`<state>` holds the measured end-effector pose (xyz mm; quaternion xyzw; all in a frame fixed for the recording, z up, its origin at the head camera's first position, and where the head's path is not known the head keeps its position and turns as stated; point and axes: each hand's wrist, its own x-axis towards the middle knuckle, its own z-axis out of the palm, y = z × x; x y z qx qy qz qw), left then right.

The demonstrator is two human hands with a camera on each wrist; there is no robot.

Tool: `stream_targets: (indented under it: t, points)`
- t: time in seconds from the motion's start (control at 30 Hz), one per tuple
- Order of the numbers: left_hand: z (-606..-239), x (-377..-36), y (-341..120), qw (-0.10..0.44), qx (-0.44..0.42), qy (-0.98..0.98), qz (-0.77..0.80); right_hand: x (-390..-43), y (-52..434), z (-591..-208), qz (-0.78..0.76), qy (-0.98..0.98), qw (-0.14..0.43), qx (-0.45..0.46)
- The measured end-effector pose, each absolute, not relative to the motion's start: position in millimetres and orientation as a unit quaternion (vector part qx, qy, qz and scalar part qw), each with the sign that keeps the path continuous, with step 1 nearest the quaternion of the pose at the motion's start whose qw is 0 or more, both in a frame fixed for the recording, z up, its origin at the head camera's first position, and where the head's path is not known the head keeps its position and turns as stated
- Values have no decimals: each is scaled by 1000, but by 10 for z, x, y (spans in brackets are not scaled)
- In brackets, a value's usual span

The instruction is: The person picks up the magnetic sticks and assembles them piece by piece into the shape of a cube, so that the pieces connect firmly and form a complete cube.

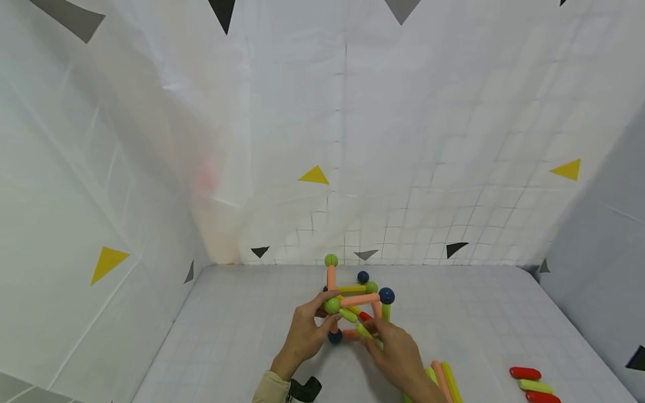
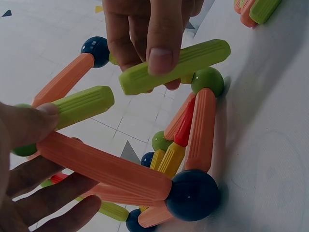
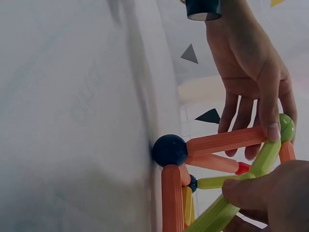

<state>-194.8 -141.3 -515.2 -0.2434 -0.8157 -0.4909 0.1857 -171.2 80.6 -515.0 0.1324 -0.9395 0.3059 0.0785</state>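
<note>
Right grip [image 1: 399,354] pinches a green stick [image 2: 203,56] mid-length, near a second stick [image 2: 88,103] pinched by the left grip [image 1: 306,330].

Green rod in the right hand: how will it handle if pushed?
The green rod is probably stiff: it looks straight, pinched by the right hand. Likely light, since that hand alone holds it. Ridged sides suggest fair grip, though the long shape might roll.

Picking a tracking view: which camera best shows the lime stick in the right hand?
Left wrist: the lime stick shows large, both ends visible, with the right hand over part of it. Head shows it small and partly hidden by that hand; right wrist shows it partly covered and cut off at the bottom edge.
</note>
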Motion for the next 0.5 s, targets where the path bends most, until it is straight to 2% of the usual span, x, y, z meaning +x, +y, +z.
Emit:
stream_targets:
  t: [0.27, 0.5]
  points:
    - [-5131, -1941, -1402, 169, -234, -818, -498, -1745, 776, -5174, 291, -943, 95, 130]
    - [-5127, -1944, -1404, 172, -233, -820, -493, -1761, 756, -5203, 297, -932, 150, 142]
